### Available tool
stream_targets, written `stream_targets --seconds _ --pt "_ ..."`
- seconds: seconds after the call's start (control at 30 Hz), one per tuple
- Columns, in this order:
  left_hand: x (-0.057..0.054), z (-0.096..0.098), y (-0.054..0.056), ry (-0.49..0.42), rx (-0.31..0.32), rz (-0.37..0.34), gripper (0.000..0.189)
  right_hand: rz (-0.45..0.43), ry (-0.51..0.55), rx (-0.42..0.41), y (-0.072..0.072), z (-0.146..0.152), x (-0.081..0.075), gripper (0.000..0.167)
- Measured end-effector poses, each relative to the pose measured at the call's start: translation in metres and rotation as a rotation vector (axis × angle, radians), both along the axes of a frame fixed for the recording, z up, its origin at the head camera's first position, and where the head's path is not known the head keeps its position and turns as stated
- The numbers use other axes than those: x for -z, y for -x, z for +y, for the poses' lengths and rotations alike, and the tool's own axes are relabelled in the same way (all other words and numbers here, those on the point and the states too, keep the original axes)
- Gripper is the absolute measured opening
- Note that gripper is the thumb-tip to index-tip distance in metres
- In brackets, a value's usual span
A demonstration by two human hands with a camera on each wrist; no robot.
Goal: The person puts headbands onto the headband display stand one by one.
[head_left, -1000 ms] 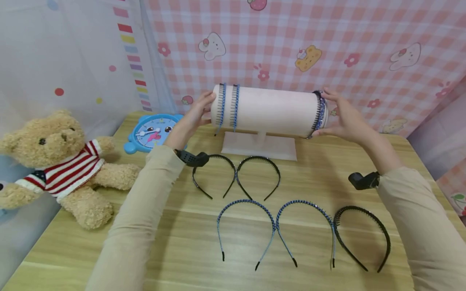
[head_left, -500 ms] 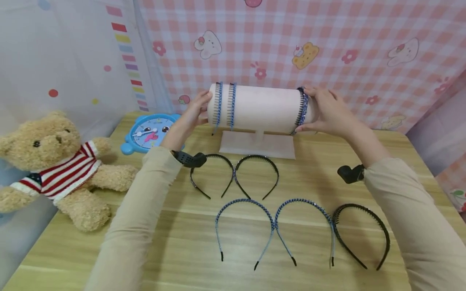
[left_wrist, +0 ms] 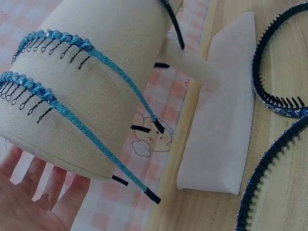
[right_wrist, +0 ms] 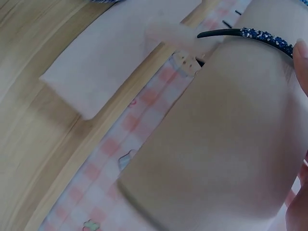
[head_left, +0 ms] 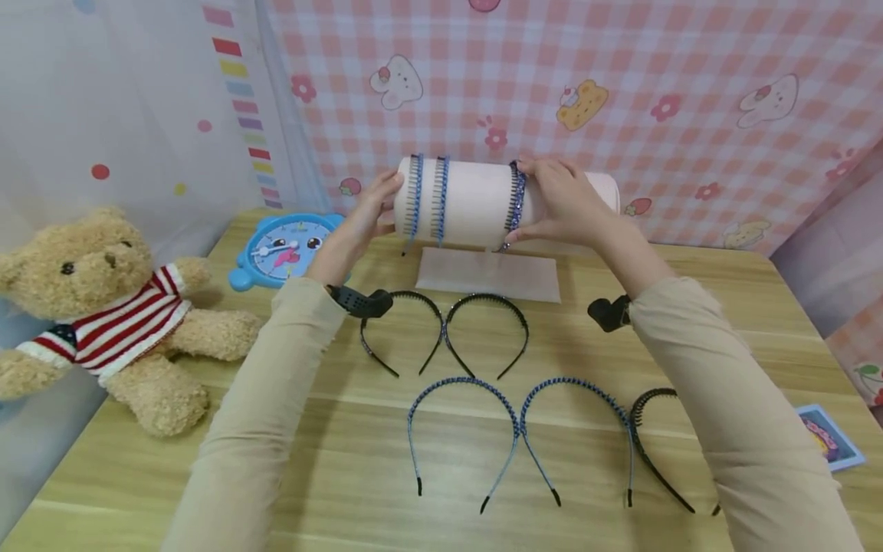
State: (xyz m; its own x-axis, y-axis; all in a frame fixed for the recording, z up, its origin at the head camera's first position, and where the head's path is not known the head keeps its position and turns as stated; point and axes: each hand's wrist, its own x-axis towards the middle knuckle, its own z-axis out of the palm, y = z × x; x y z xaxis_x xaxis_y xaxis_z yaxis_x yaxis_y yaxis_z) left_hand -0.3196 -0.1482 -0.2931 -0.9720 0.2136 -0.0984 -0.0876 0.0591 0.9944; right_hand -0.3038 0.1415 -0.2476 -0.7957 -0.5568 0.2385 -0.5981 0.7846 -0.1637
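Note:
A pale cylindrical headband stand [head_left: 476, 203] rises from a flat base [head_left: 490, 274] at the back of the table. My left hand [head_left: 369, 211] rests against its left end, fingers extended along the rim in the left wrist view. Near that end the cylinder carries two blue braided headbands, the outer one [left_wrist: 91, 134] and the inner one [left_wrist: 118, 72], with wire loops along their edges. My right hand [head_left: 562, 203] pinches a dark headband with blue glitter [head_left: 516, 199] between thumb and fingers, around the cylinder right of its middle.
Two dark headbands, left [head_left: 436, 314] and right [head_left: 522, 314], lie before the stand. Closer are two blue headbands [head_left: 464, 379] [head_left: 576, 381] and a black one [head_left: 641, 418], partly under my right sleeve. A teddy bear [head_left: 131, 307], blue clock [head_left: 283, 249] and blue-framed card [head_left: 831, 437] lie around.
My right hand has slid the glitter headband leftward along the cylinder, from its right end to right of the middle. The left hand stays at the left end. The blue-framed card has come into view.

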Motion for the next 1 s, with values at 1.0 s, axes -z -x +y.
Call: stream_targets --seconds 1.0 --pt "0.006 0.008 -0.006 0.007 -0.006 0.02 0.057 -0.076 -0.081 -0.012 0.004 -0.053 0.002 0.107"
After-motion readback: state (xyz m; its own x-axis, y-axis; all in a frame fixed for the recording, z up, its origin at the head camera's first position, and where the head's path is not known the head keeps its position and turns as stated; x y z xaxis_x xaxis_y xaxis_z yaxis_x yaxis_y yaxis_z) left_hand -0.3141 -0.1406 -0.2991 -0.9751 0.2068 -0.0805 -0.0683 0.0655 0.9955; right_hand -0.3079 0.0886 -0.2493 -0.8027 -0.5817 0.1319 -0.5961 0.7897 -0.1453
